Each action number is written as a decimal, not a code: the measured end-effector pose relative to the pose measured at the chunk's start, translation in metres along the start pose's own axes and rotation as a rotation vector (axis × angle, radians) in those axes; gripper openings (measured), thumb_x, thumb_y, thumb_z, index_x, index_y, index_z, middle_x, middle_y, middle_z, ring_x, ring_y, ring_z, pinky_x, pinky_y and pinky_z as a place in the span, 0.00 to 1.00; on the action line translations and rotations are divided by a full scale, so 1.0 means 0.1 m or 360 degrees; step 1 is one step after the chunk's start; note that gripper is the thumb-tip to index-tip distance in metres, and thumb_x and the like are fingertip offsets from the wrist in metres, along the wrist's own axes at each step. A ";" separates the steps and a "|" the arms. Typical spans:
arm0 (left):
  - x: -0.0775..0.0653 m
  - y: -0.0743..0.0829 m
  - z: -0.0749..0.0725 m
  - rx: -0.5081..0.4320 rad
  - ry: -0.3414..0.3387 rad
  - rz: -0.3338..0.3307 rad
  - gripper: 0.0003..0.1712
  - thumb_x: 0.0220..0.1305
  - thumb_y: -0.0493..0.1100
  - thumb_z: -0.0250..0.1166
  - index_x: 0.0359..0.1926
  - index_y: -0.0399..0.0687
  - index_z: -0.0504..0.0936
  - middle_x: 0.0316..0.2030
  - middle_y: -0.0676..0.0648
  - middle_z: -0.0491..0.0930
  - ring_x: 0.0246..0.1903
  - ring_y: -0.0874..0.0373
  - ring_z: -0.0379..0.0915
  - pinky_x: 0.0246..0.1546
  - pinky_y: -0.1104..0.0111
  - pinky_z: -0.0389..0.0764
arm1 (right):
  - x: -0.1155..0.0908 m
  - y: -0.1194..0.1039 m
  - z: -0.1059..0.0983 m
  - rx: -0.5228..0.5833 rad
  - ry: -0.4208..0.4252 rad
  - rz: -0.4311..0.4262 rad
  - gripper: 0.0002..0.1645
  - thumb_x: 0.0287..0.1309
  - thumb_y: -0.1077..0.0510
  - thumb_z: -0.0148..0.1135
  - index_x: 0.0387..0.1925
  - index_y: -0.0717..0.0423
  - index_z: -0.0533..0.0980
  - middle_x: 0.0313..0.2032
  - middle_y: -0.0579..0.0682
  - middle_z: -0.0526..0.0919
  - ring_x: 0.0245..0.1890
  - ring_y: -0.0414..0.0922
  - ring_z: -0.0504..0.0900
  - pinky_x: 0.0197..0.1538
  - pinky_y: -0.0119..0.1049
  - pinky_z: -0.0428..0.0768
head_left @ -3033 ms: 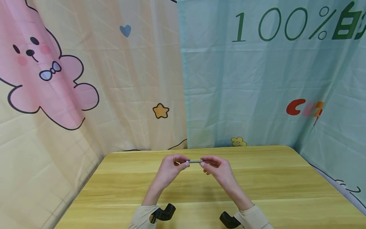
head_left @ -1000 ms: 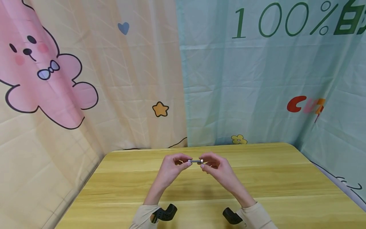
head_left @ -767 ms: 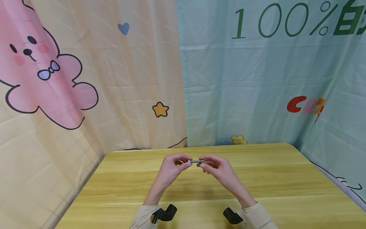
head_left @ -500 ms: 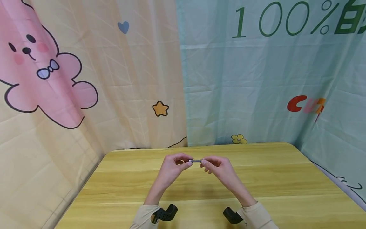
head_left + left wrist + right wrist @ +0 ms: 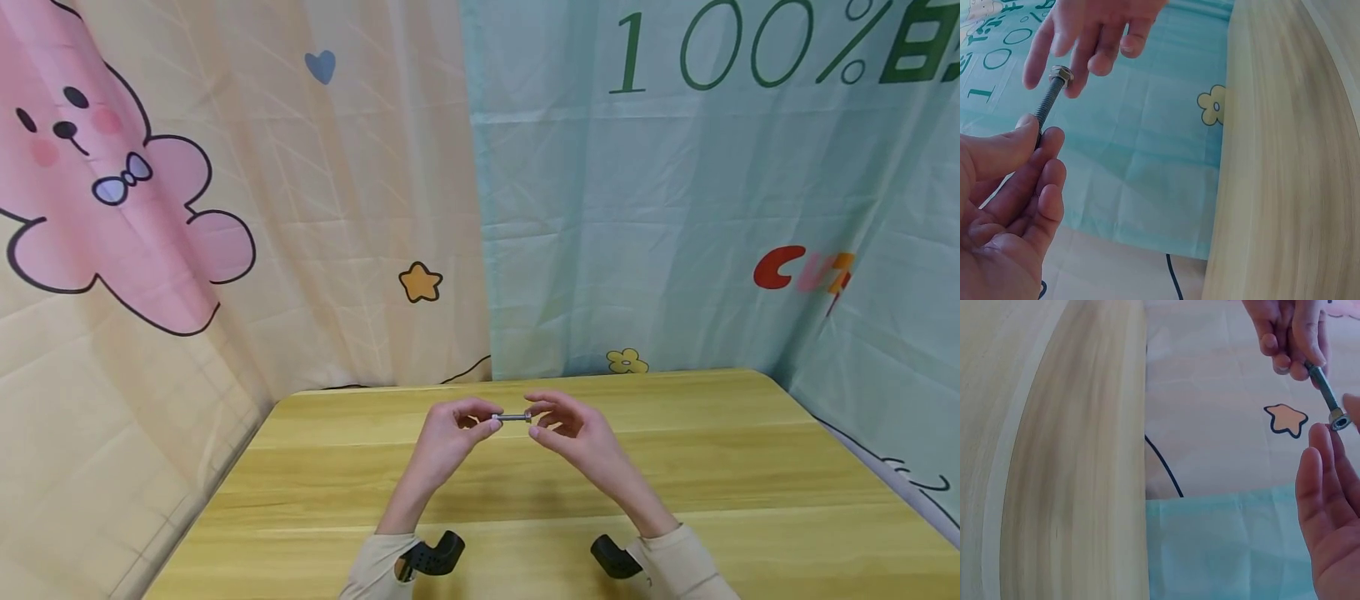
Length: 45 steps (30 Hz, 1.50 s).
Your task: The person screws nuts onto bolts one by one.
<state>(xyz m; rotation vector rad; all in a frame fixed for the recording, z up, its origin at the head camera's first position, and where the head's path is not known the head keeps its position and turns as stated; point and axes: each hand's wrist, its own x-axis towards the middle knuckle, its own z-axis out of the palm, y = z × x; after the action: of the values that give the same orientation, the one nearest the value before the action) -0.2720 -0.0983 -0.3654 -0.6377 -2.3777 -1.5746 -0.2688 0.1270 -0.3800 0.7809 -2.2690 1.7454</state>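
Note:
A metal bolt [image 5: 512, 417] lies level above the table, its threaded shank bare in the middle. My left hand [image 5: 444, 442] pinches one end between thumb and fingers, which hide that end. On the other end sits a hex nut [image 5: 1061, 75], with an opening facing out in the right wrist view. My right hand [image 5: 588, 435] is spread around the nut, thumb and fingers apart. In the left wrist view a gap shows between its thumb and the nut; whether a fingertip touches the nut I cannot tell.
Below both hands stretches a wood-grain table [image 5: 480, 492]. Patterned curtains [image 5: 570, 250] hang behind it and along the sides. A black wrist mount [image 5: 438, 554] sits at the left cuff, another black mount [image 5: 615, 557] at the right.
Half a second ago my right fingers and thumb were closed over the nut end; now they are spread apart and the nut shows. My left hand keeps its pinch on the bolt.

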 end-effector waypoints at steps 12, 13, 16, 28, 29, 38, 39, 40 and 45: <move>-0.01 0.00 0.01 -0.0002 -0.0005 0.0013 0.05 0.62 0.39 0.70 0.39 0.49 0.89 0.33 0.55 0.83 0.36 0.58 0.77 0.41 0.61 0.76 | -0.01 0.01 0.00 -0.0037 -0.0037 0.0023 0.15 0.61 0.56 0.68 0.50 0.51 0.81 0.42 0.50 0.84 0.42 0.47 0.83 0.47 0.37 0.80; -0.01 0.00 0.02 -0.0001 -0.0006 0.0016 0.05 0.62 0.39 0.70 0.39 0.49 0.89 0.33 0.55 0.83 0.36 0.58 0.77 0.40 0.61 0.76 | -0.01 0.02 0.00 -0.0027 -0.0043 0.0040 0.16 0.62 0.55 0.67 0.50 0.53 0.81 0.42 0.50 0.84 0.42 0.47 0.83 0.47 0.37 0.81; -0.02 0.00 0.02 -0.0001 -0.0012 0.0006 0.05 0.62 0.40 0.70 0.39 0.50 0.89 0.33 0.55 0.83 0.36 0.57 0.76 0.40 0.62 0.76 | -0.02 0.02 0.01 -0.0008 -0.0053 0.0083 0.14 0.64 0.52 0.65 0.48 0.54 0.81 0.40 0.51 0.85 0.40 0.48 0.84 0.45 0.38 0.81; -0.03 0.07 0.03 -0.0002 -0.0039 0.0010 0.05 0.62 0.39 0.70 0.39 0.51 0.89 0.33 0.56 0.84 0.36 0.57 0.76 0.39 0.61 0.76 | 0.00 0.01 0.04 0.0008 -0.0006 0.0159 0.21 0.73 0.49 0.52 0.35 0.61 0.81 0.31 0.55 0.83 0.32 0.52 0.81 0.40 0.40 0.81; -0.02 0.07 0.03 0.0002 -0.0042 0.0010 0.05 0.62 0.39 0.70 0.39 0.51 0.89 0.33 0.56 0.84 0.36 0.57 0.77 0.39 0.61 0.76 | 0.00 0.01 0.03 0.0014 -0.0005 0.0154 0.21 0.74 0.49 0.51 0.37 0.61 0.81 0.32 0.55 0.83 0.33 0.53 0.80 0.40 0.41 0.81; -0.02 0.03 0.03 0.0000 -0.0028 -0.0015 0.05 0.62 0.41 0.70 0.40 0.51 0.89 0.34 0.56 0.84 0.37 0.58 0.77 0.41 0.60 0.76 | -0.01 0.00 -0.01 -0.0036 -0.0032 -0.0018 0.19 0.62 0.58 0.67 0.54 0.46 0.76 0.46 0.48 0.83 0.44 0.49 0.81 0.44 0.39 0.80; -0.02 0.02 0.03 -0.0006 -0.0027 -0.0020 0.05 0.62 0.41 0.70 0.40 0.51 0.89 0.34 0.56 0.84 0.37 0.57 0.77 0.40 0.61 0.77 | -0.01 0.00 -0.02 -0.0037 -0.0040 -0.0040 0.18 0.62 0.59 0.67 0.53 0.46 0.76 0.46 0.48 0.83 0.44 0.49 0.81 0.44 0.39 0.80; -0.02 0.02 0.03 -0.0009 -0.0025 -0.0023 0.05 0.62 0.41 0.70 0.40 0.51 0.89 0.34 0.56 0.84 0.37 0.57 0.77 0.40 0.61 0.77 | -0.01 0.00 -0.02 -0.0036 -0.0049 -0.0060 0.17 0.62 0.60 0.67 0.52 0.47 0.77 0.45 0.49 0.83 0.43 0.49 0.81 0.44 0.39 0.80; -0.01 0.01 0.03 -0.0014 -0.0036 -0.0041 0.05 0.62 0.40 0.70 0.39 0.50 0.89 0.33 0.55 0.84 0.35 0.56 0.77 0.36 0.63 0.78 | -0.01 0.02 -0.02 -0.0064 -0.0083 -0.0091 0.12 0.62 0.59 0.66 0.47 0.51 0.79 0.43 0.52 0.82 0.42 0.48 0.81 0.43 0.39 0.81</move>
<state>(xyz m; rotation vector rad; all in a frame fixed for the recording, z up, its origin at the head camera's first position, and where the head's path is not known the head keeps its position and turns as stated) -0.2702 -0.0955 -0.3668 -0.6324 -2.4057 -1.5976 -0.2696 0.1291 -0.3816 0.8841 -2.2833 1.6682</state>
